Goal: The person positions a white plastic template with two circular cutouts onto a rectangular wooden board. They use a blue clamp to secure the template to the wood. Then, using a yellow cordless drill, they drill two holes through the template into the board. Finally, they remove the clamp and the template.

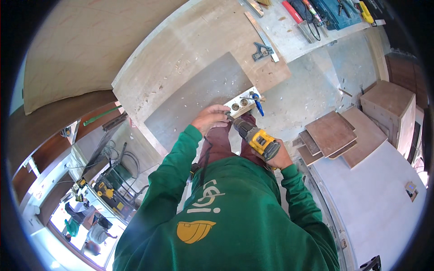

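My right hand (281,156) is wrapped round the grip of a yellow and black cordless drill (260,141). The drill's chuck points up and left, to the near left end of a narrow white-topped wooden piece (242,110). Round holes are cut in that piece, which lies at the edge of a grey-brown panel on the workbench. A blue-handled clamp (258,105) sits at its far end. My left hand (210,118) is closed by the piece's near end, fingers and thumb beside the drill's tip; what lies between them is hidden.
Wood shavings dot the workbench (181,58). A combination square (263,43) lies farther back, with tools and a blue case (337,13) beyond. Stacked boards (332,135) and a wooden box (389,106) stand at right. Cables and machines are at left; people (92,230) appear at far lower left.
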Motion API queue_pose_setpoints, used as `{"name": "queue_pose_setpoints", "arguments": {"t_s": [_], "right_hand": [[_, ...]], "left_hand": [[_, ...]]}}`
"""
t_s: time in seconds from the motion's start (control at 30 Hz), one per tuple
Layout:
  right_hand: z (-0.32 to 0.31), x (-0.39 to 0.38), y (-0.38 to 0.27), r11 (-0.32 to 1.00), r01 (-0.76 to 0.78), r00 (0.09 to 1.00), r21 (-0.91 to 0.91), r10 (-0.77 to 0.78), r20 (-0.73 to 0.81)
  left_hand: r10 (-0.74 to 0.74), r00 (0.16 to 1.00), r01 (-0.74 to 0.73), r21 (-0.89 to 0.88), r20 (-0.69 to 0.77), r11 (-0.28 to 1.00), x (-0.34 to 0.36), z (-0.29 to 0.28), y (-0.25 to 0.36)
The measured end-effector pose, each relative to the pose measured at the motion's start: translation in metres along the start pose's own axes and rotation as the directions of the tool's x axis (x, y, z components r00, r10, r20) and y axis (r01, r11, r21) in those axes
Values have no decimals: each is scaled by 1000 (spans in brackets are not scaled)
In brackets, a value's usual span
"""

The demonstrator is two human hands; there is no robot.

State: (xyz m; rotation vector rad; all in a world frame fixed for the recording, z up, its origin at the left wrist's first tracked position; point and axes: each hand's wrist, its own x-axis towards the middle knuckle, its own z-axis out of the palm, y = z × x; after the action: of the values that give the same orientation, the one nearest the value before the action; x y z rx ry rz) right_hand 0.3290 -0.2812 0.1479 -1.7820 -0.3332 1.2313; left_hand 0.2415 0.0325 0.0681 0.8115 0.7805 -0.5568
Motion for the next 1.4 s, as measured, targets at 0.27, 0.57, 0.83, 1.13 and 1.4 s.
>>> {"name": "queue_pose_setpoints", "arguments": {"t_s": [0.27, 0.57, 0.83, 1.13, 1.4], "right_hand": [[6, -3, 0, 984, 123, 992, -131, -124, 1], [19, 37, 44, 925, -159, 962, -345, 66, -265], [27, 64, 79, 925, -205, 949, -319, 108, -296], [51, 96, 65, 891, -243, 935, -383, 111, -336], [50, 93, 26, 867, -305, 927, -394, 175, -332]], "left_hand": [[34, 935, -176, -376, -354, 910, 25, -44, -54], [-40, 824, -174, -320, -565, 931, 20, -41, -61], [-27, 894, -58, -177, -447, 983, 19, -2, -70], [90, 942, -26, 198, -325, 980, 3, 65, -9], [93, 961, 152, 777, -261, 610, 28, 100, 17]]}}
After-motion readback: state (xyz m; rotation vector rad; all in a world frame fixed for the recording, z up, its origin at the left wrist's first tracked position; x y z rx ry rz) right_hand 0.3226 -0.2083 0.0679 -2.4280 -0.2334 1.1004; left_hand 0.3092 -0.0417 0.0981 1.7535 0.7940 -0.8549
